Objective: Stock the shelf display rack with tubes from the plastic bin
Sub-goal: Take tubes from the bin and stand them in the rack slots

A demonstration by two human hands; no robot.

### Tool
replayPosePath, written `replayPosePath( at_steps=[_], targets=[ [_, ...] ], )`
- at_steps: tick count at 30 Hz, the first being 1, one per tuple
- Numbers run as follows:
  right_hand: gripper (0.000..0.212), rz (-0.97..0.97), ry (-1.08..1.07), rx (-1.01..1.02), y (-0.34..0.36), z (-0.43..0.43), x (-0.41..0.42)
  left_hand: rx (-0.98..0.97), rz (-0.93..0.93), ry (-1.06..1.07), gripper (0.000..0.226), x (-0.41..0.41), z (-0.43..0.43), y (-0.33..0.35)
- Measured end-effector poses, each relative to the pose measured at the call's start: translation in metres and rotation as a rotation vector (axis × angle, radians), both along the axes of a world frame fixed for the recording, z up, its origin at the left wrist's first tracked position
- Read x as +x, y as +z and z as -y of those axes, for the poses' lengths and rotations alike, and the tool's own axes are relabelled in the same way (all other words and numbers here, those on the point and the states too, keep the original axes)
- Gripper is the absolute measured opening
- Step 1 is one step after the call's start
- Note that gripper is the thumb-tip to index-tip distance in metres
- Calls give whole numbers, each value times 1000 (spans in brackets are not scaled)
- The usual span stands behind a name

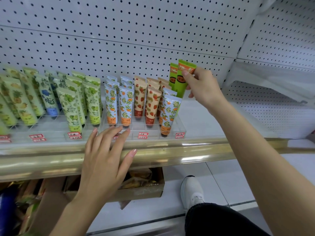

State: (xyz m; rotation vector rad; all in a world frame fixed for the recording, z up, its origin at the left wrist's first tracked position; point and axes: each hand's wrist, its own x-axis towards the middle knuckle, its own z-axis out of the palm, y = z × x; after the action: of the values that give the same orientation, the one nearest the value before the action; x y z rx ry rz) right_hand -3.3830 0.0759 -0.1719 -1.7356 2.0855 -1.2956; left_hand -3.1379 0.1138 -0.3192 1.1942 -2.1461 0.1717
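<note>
Clear acrylic forms our display rack (172,132), its slots packed with smooth, flat-crimped tubes (125,106) printed with fruit. Our right hand (202,87) pinches the crimped top of a green tube (182,79), upright at the rack's back right corner. Our left hand (104,160) is spread, fingertips over the rack's front lip above the gold rail (187,150). White shelf (201,120) stretches open to the right. Leftmost tubes are cut off; the price labels (142,135) blur.

Leftmost tubes (3,114) partly off-frame.
</note>
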Motion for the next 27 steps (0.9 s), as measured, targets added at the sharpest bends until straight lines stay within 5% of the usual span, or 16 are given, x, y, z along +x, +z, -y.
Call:
replayPosePath(
  at_steps=[27],
  targets=[
    [19, 63, -10, -4, -6, 2, -3, 3, -12, -3, 61, 0, 0, 1]
  ],
)
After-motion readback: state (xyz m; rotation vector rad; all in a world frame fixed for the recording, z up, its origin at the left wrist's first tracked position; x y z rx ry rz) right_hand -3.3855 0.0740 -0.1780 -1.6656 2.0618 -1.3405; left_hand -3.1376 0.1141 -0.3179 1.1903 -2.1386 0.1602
